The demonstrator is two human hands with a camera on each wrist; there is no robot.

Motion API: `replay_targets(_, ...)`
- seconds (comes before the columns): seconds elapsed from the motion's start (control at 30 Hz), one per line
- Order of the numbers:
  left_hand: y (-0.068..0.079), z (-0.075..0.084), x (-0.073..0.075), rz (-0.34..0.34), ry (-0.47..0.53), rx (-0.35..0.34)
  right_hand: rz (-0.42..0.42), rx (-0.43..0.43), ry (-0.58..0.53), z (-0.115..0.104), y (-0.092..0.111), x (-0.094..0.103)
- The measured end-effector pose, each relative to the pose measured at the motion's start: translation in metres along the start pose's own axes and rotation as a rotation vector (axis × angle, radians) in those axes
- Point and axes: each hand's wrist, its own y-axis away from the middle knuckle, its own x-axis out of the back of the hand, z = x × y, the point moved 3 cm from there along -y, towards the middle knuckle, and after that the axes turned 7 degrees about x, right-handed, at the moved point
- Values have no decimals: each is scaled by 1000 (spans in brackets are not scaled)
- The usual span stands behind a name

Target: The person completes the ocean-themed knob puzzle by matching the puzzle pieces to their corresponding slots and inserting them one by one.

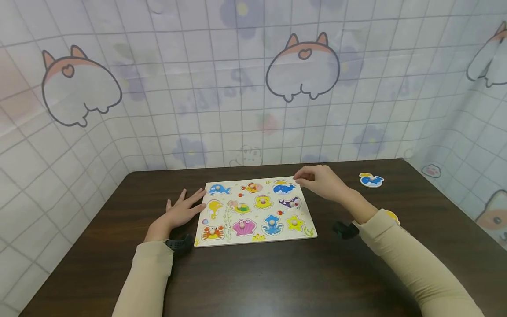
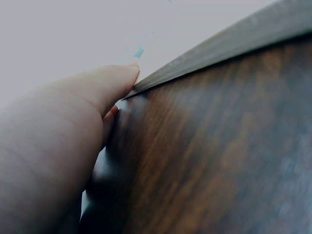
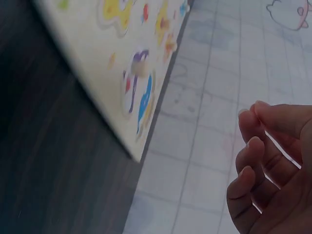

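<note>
A pale wooden peg puzzle board (image 1: 253,212) with sea-animal pictures lies on the table. My left hand (image 1: 180,212) is spread flat at its left side, fingertips touching the edge. In the left wrist view, the thumb (image 2: 114,83) meets the board's edge. My right hand (image 1: 322,181) hovers by the far right corner, fingers curled and thumb tip against the index finger; nothing shows between them in the right wrist view. Beside it on the board is a blue whale picture (image 1: 283,189) with no visible knob. A loose blue whale piece (image 1: 371,180) lies farther right.
A yellow piece (image 1: 393,216) shows partly from behind my right sleeve. The dark wooden table (image 1: 253,281) reaches a wall hung with grid-patterned cloth (image 1: 245,114) at the back; the same cloth stands on both sides.
</note>
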Motion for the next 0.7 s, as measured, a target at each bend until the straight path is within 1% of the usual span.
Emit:
replay_targets(0.2,-1,1,-3,-8,5,3,-4,-23,-1,27,22,19)
replay_targets(0.43,-1,3,0,-4,-8,5,39,-52,21,50,42,45)
replay_targets(0.57,1,3,1,-6,-10,10,59,-93,33,65,50,58)
replay_targets(0.7,0,1,1,-2,-16,11,65,-158,23,83,54,68)
